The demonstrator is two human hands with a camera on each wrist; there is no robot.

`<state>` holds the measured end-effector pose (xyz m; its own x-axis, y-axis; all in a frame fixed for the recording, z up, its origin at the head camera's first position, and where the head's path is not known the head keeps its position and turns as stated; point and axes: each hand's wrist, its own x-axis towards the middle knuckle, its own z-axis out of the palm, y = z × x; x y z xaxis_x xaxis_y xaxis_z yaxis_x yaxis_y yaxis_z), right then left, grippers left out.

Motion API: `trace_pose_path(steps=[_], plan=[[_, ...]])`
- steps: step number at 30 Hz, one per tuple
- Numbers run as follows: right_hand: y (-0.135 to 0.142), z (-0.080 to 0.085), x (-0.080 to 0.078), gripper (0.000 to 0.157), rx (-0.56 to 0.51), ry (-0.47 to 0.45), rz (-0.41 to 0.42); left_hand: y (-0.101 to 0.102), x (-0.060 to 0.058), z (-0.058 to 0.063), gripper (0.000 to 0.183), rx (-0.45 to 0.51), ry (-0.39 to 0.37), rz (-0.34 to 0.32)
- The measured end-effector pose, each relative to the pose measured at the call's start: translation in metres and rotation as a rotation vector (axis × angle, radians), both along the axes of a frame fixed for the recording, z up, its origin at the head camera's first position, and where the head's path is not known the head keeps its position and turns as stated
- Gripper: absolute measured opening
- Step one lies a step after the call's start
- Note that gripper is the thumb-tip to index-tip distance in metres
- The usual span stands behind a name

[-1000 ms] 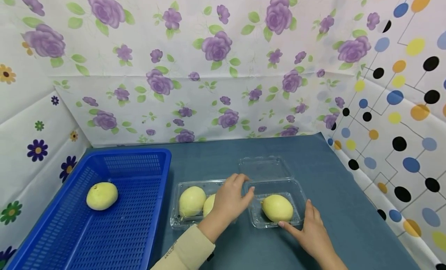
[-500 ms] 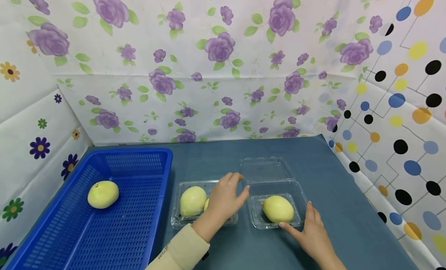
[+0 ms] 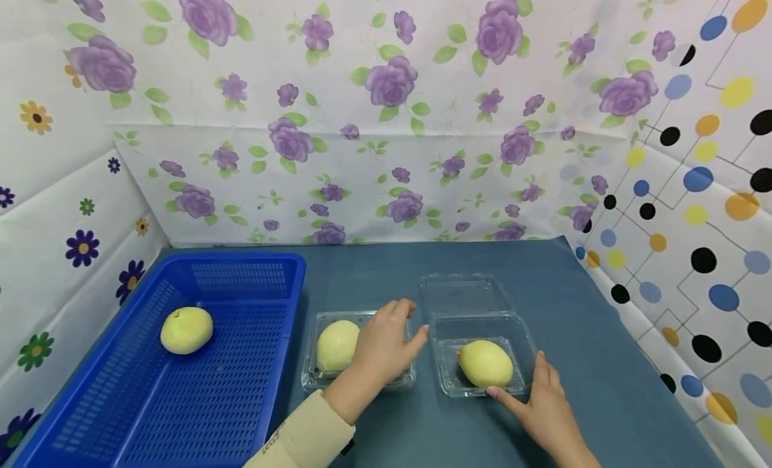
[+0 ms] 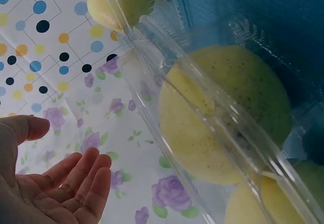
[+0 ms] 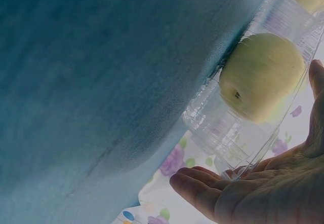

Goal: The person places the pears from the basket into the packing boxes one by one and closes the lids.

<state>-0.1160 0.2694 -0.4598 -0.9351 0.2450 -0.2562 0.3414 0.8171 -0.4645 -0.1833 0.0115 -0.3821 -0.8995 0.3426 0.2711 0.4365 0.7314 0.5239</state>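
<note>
My left hand (image 3: 384, 344) hovers over a clear plastic box (image 3: 310, 371), fingers loosely bent and apart, holding nothing. That box contains pale yellow, speckled, pear-like fruit (image 3: 336, 347); its lid seems to lie over them, and my hand hides part of it. In the left wrist view two fruits (image 4: 228, 112) show behind the plastic, apart from my fingers. My right hand (image 3: 545, 407) rests against the right near corner of a second clear box (image 3: 482, 325), thumb at the front rim, fingers mostly straight along the side. One fruit (image 3: 486, 364) lies inside; the lid (image 3: 464, 295) is folded back.
A blue perforated basket (image 3: 211, 414) stands at the left with one similar fruit (image 3: 187, 330) in it. Both boxes stand on a blue-grey tabletop (image 3: 603, 361). Patterned sheets (image 3: 338, 193) close off the back and sides.
My left hand has drawn a little left, away from the box with the folded-back lid. My right hand stays at its corner. The head view has shifted slightly.
</note>
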Motion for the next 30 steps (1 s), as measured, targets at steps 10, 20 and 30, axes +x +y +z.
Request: trace_pose_path(steps=[10, 20, 30], plan=[[-0.001, 0.000, 0.000, 0.130, 0.004, 0.010, -0.007, -0.007, 0.005, 0.003, 0.031, 0.006, -0.014, 0.001], [-0.001, 0.000, -0.001, 0.130, 0.013, 0.007, -0.011, -0.020, 0.010, 0.005, 0.034, 0.042, -0.101, 0.008], [-0.002, 0.001, -0.001, 0.131, 0.007, 0.007, -0.006, -0.037, 0.005, 0.011, 0.030, 0.053, -0.106, 0.082]])
